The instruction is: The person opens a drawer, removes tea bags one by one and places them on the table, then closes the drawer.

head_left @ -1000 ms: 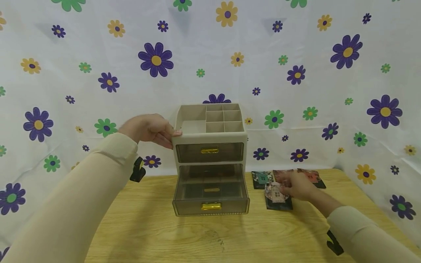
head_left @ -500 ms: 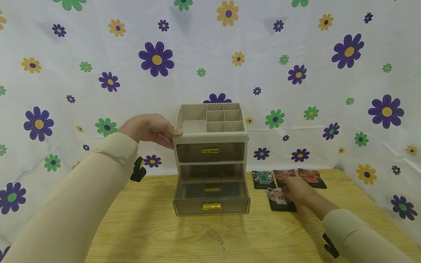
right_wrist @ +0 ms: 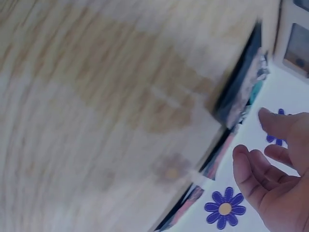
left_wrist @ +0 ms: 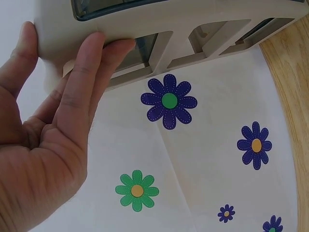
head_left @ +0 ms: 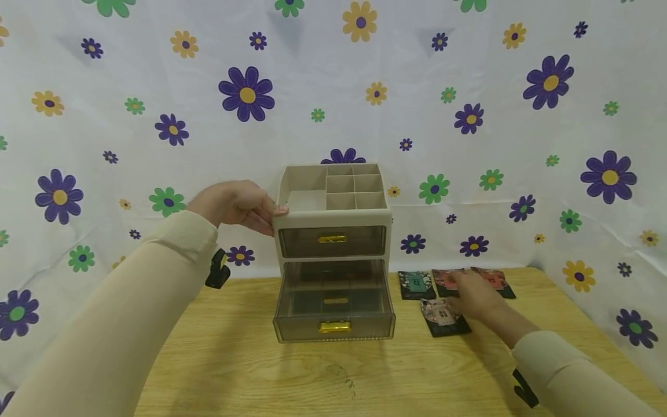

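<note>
A beige desk organizer (head_left: pixel 332 215) stands on the table, its lower smoky drawer (head_left: pixel 334 328) pulled out and the upper drawer (head_left: pixel 307 242) closed. At the organizer's upper left corner my left hand (head_left: pixel 237 202) grips the frame, thumb near the top edge and fingers along the side; the left wrist view shows this hand (left_wrist: pixel 58 121) on the frame (left_wrist: pixel 116 24). My right hand (head_left: pixel 482 301) hovers over the packets with fingers parted. In the right wrist view nothing lies between this hand's (right_wrist: pixel 280 169) thumb and fingers. The front packet (head_left: pixel 445 318) lies slightly turned on the table.
Behind the front packet lie a green-labelled packet (head_left: pixel 416 283) and two red-labelled ones, the middle packet (head_left: pixel 443 281) and the right packet (head_left: pixel 499 281), partly behind my right hand. A flowered cloth (head_left: pixel 323 75) hangs behind the wooden table (head_left: pixel 292 376).
My right hand has let go of the front packet and moved slightly right. That packet now lies turned a little, its lower end shifted right. My left hand stays in place.
</note>
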A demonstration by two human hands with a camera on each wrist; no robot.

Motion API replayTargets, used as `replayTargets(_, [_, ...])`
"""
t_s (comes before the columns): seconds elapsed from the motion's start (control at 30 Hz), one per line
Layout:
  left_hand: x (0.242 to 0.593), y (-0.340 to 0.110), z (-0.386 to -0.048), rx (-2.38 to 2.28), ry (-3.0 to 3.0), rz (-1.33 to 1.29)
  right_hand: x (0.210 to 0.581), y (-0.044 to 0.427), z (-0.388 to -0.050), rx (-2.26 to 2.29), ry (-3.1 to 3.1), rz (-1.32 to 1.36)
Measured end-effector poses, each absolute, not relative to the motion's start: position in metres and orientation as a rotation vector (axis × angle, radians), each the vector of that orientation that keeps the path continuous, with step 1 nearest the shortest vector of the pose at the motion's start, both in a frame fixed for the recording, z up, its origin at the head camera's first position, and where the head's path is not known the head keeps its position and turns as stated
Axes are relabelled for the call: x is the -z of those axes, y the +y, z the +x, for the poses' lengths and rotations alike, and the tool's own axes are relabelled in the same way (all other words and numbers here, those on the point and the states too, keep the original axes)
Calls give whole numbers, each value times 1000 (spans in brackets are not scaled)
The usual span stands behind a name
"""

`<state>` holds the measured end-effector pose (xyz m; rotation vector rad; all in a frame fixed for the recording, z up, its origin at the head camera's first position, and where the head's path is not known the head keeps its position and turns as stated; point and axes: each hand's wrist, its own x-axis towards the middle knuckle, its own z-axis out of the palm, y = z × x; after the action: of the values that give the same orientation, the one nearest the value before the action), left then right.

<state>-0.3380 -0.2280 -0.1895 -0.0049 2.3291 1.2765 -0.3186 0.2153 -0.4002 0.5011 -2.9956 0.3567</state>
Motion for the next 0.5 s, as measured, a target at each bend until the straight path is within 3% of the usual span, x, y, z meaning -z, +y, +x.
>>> replayTargets(0.5, [190, -228, -339, -1274, 2333, -1, 355, 166, -283, -622, -2551, 551])
